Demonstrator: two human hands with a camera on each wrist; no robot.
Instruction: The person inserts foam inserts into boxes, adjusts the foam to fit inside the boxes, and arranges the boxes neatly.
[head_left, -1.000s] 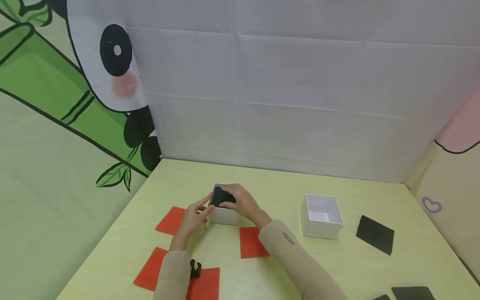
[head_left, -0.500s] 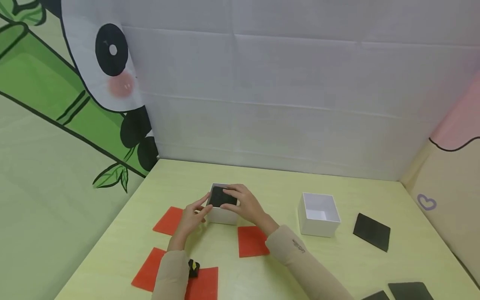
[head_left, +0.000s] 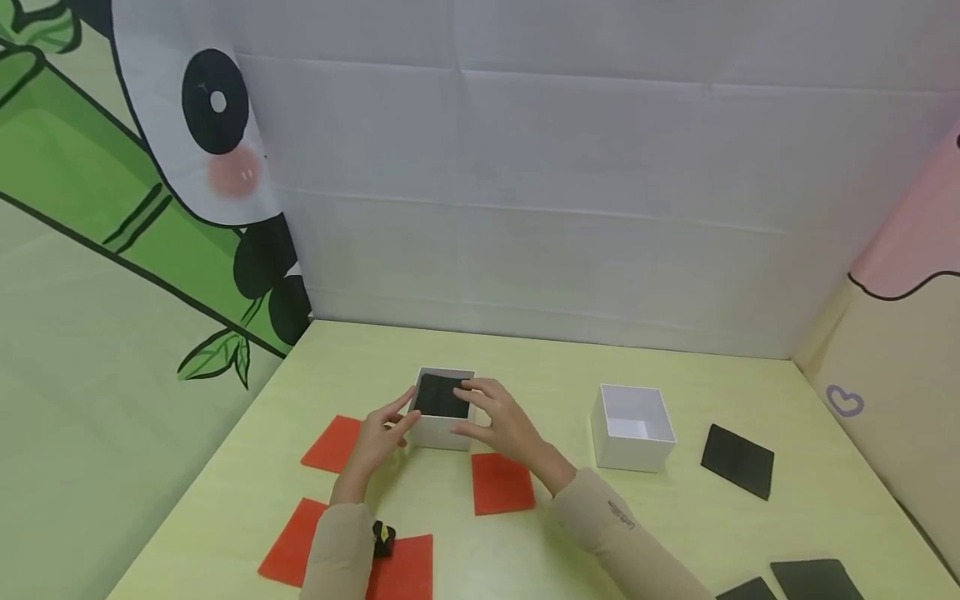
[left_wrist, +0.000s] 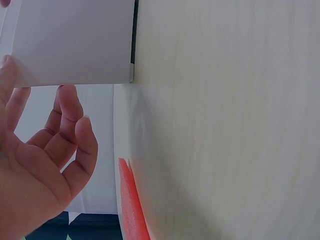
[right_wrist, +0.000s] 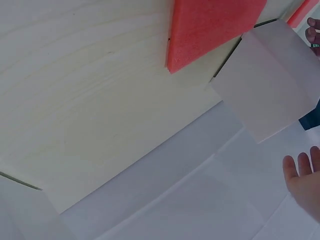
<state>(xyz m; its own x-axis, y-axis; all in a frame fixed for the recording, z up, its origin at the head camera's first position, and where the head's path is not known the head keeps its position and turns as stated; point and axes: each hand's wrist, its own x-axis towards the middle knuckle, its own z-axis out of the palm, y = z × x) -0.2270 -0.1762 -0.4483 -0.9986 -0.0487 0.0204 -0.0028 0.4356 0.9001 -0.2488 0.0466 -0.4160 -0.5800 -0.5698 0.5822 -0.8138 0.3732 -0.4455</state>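
A white box [head_left: 442, 432] stands left of centre on the table, with a black square sheet [head_left: 441, 397] lying inside near its rim. My left hand [head_left: 377, 439] holds the box's near left corner, thumb at the front and index finger along the left side. The left wrist view shows the box wall [left_wrist: 75, 45] with the other fingers bent beneath its edge. At the box's right side my right hand [head_left: 504, 419] has its fingers spread, holding nothing. The right wrist view has that hand [right_wrist: 306, 182] apart from the box [right_wrist: 265, 90].
A second white box [head_left: 636, 437] stands to the right. Beyond it lie a black sheet [head_left: 738, 461] and more black sheets [head_left: 813, 578] at the near right. Several red sheets [head_left: 502, 485] lie around the left box. A small black item with yellow [head_left: 384, 540] shows beside the left sleeve.
My right hand has let go of the black sheet and drawn back to the right. The sheet now lies flatter in the box. My left hand keeps its place at the corner.
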